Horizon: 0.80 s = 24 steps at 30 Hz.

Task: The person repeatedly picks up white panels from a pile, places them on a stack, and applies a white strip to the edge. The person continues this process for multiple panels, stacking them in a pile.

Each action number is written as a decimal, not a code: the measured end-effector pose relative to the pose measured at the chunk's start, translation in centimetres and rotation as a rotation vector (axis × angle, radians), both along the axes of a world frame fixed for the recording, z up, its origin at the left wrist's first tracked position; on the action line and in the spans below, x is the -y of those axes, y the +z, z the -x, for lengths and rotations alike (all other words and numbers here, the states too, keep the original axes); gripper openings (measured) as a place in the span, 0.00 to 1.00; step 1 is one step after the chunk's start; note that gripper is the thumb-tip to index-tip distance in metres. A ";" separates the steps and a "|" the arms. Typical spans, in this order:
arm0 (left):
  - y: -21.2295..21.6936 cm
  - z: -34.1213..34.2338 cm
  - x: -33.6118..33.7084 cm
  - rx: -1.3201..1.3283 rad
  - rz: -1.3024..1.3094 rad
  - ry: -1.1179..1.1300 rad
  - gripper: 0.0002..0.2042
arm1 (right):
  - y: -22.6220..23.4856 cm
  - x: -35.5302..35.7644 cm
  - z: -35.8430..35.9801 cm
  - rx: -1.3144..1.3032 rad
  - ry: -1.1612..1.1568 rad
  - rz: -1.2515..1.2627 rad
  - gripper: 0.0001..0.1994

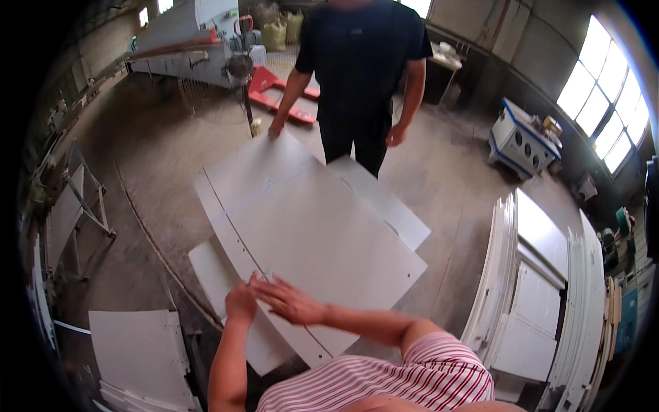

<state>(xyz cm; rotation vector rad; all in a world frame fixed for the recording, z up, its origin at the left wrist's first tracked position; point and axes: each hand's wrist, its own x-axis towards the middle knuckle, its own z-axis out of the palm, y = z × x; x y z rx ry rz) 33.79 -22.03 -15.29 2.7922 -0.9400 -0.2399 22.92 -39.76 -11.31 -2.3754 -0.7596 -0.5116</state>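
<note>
White board (322,226) is spread beneath the fingers (276,294) of the right hand (302,307), which are held nearly straight and slightly parted, with nothing seen gripped. The left hand (241,302) is partly curled just beside them; whether anything is pinched there cannot be told. From its breadth and flatness, the board is judged stiff, rather heavy and somewhat slippery, with corners easily chipped; it would best be taken by two opposite edges, supported from below. Its face is smooth and plain, crossed near the left edge by a dark line (229,218), a groove or a seam, and marked by small dark holes. It is laid over other pale panels (405,221), which jut out at either side. Its far end is touched by a co-worker's hand (276,129).
</note>
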 end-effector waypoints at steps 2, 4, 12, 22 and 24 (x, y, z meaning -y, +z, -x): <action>3.3 2.2 2.4 0.088 -0.054 -0.055 0.25 | -7.4 3.4 -3.5 0.184 -0.318 0.246 0.24; 4.3 1.9 -0.2 0.058 0.165 0.010 0.23 | -9.9 8.8 -5.7 0.132 -0.488 0.608 0.11; 3.6 4.0 -6.8 -0.158 0.583 0.390 0.17 | -10.0 30.2 -3.4 -0.150 -1.128 0.130 0.05; 2.2 3.0 -2.3 -0.296 0.793 0.523 0.15 | -10.6 44.5 -4.6 0.126 -1.427 -0.458 0.06; 1.7 3.4 -1.9 -0.295 0.769 0.526 0.15 | -11.4 44.8 -6.0 0.032 -1.459 -0.403 0.07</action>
